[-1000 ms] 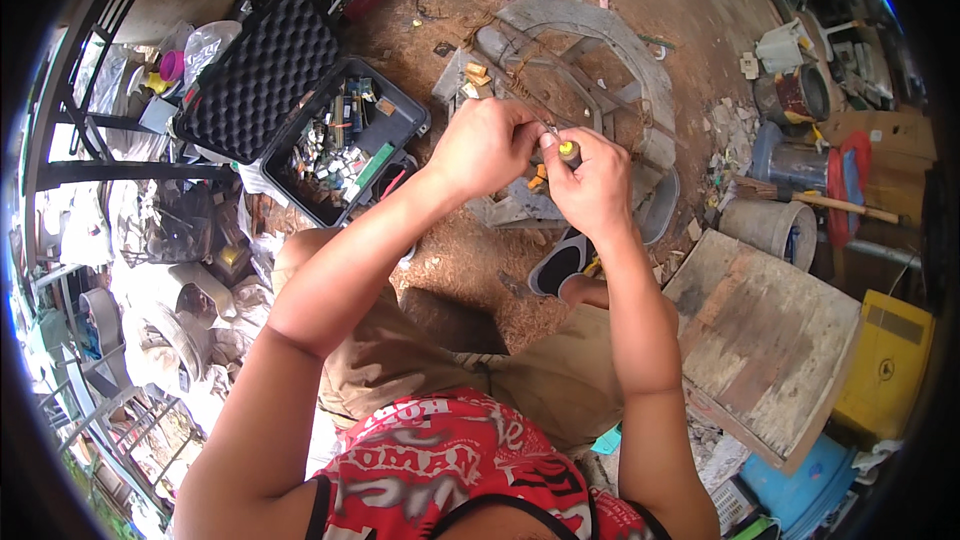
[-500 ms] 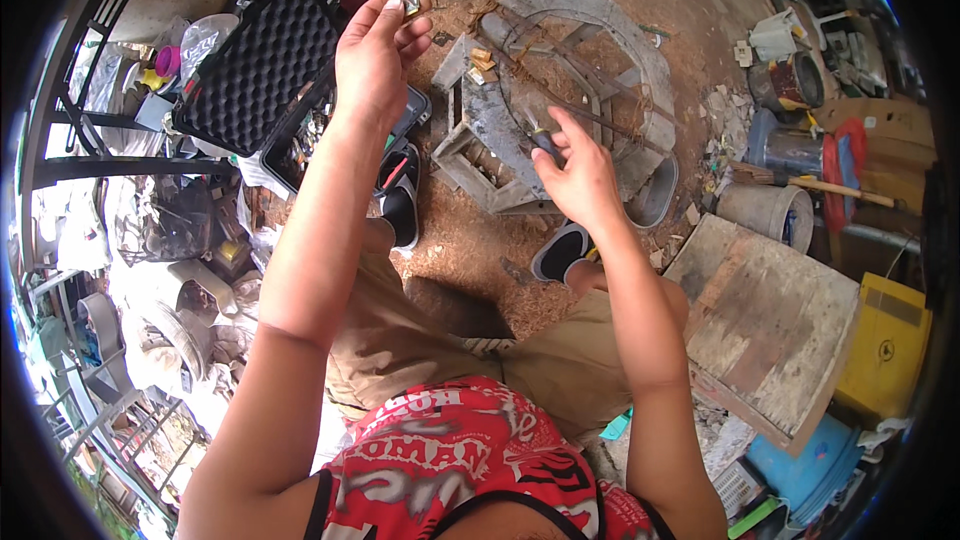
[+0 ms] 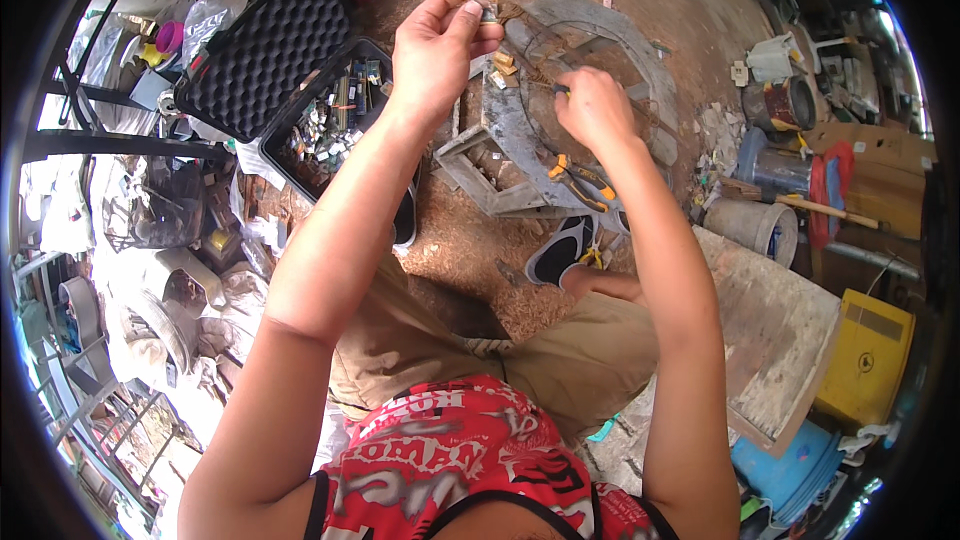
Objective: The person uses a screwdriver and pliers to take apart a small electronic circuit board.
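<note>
My left hand (image 3: 437,50) is raised, its thumb and fingers pinching a small metallic piece (image 3: 486,10) with a shiny, squared shape. My right hand (image 3: 598,112) is closed above a round frame-like stand (image 3: 640,25), holding a dark-handled tool (image 3: 562,89); most of the tool is hidden by the fingers. Below the right hand, orange-and-black pliers (image 3: 583,183) lie on the stand's grey top. Small brass-coloured pieces (image 3: 502,64) sit on the stand close to my left hand.
An open black case (image 3: 265,55) with a foam-lined lid stands at left, holding many small parts (image 3: 335,125). To the right are a weathered wooden board (image 3: 770,340), a yellow box (image 3: 866,358), a bucket (image 3: 755,225) and a blue container (image 3: 790,470). Scraps litter the far floor.
My left hand has shifted right with the small metallic piece. My right hand has moved up and closed round the dark-handled tool, and the pliers have come into sight.
</note>
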`<state>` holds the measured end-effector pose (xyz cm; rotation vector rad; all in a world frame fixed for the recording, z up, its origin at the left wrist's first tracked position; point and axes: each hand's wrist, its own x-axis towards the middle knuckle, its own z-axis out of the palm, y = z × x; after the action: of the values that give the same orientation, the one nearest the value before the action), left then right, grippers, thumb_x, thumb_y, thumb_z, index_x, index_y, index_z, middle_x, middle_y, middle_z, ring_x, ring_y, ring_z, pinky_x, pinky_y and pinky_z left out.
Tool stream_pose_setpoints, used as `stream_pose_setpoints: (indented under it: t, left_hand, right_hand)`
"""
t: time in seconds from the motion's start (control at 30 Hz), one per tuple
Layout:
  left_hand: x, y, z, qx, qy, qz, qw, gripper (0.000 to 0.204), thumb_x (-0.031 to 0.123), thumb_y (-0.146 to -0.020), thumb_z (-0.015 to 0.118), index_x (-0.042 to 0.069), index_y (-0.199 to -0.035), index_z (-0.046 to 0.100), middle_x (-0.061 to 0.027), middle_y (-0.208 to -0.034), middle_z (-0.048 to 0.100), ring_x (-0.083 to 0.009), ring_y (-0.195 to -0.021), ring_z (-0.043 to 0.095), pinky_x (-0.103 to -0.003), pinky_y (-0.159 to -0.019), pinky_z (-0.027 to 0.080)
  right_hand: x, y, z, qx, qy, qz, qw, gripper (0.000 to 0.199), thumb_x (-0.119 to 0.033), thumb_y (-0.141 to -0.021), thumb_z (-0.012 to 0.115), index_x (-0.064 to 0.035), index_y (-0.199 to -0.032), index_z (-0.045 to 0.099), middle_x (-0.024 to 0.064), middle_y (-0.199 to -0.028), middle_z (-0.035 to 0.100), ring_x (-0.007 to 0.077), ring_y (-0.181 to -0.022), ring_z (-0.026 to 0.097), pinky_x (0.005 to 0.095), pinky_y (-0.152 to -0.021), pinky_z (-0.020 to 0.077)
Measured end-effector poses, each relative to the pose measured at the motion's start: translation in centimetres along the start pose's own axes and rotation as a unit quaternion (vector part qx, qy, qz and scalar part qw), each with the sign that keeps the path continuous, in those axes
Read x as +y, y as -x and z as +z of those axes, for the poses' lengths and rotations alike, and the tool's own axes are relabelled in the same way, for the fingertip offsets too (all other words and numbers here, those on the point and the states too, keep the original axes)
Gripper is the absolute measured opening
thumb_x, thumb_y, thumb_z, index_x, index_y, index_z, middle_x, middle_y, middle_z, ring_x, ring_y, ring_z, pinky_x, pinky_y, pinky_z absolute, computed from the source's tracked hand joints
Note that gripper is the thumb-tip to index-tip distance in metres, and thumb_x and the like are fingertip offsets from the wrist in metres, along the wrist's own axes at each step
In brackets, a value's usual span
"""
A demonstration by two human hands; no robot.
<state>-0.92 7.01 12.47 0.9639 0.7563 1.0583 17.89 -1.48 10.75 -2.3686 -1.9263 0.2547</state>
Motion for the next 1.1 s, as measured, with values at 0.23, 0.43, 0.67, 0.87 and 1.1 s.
stream_pose_setpoints:
  t: [0.23,0.43,0.67,0.87,1.1]
  left_hand:
    - [-0.3,0.0,-0.4,-0.027,0.105,-0.154,0.982,0.025,0.009,-0.098,0.056,0.001,-0.121,0.058,-0.0092,-0.099,0.070,-0.0135,-0.080,0.069,-0.025,-0.075,0.059]
    - [-0.3,0.4,0.4,-0.077,0.165,-0.205,0.962,0.023,0.008,-0.097,0.057,0.001,-0.118,0.060,-0.0092,-0.102,0.070,-0.0117,-0.082,0.068,-0.023,-0.074,0.059]
    - [-1.6,1.6,2.3,-0.081,0.052,-0.149,0.984,0.022,0.010,-0.096,0.061,0.003,-0.117,0.062,-0.0021,-0.099,0.068,-0.0102,-0.082,0.067,-0.024,-0.076,0.056]
    - [-1.9,2.8,3.2,-0.119,0.007,-0.178,0.977,0.022,0.017,-0.095,0.065,0.006,-0.114,0.062,0.0015,-0.093,0.066,-0.0077,-0.078,0.063,-0.023,-0.072,0.054]
    - [-3.0,3.4,3.8,-0.121,-0.015,-0.178,0.977,0.024,0.019,-0.094,0.067,0.005,-0.114,0.061,0.0013,-0.092,0.067,-0.0077,-0.078,0.064,-0.022,-0.072,0.054]
  right_hand:
    - [-1.3,0.5,-0.4,0.149,-0.082,-0.014,0.985,0.074,-0.036,-0.079,0.076,-0.0074,-0.139,0.044,0.0192,-0.135,0.052,0.0378,-0.123,0.053,0.0454,-0.099,0.0464]
    - [4.1,14.5,5.3,-0.107,0.006,0.050,0.993,0.087,-0.037,-0.080,0.075,-0.0058,-0.147,0.030,0.0263,-0.140,0.043,0.0444,-0.125,0.047,0.0476,-0.105,0.0410]
    - [5.2,15.1,3.7,-0.058,-0.109,0.059,0.991,0.052,-0.020,-0.085,0.068,-0.0047,-0.128,0.044,0.0228,-0.114,0.060,0.0380,-0.099,0.063,0.0444,-0.085,0.0527]
    - [4.9,18.3,-0.6,0.031,-0.743,0.232,0.627,0.024,-0.013,-0.087,0.068,-0.0024,-0.103,0.054,0.0073,-0.085,0.061,0.0157,-0.069,0.058,0.0277,-0.055,0.0480]
    - [2.5,15.8,-4.4,0.206,-0.106,-0.036,0.972,0.021,-0.019,-0.086,0.071,-0.0003,-0.093,0.065,0.0179,-0.113,0.061,0.0337,-0.097,0.062,0.0423,-0.087,0.0491]
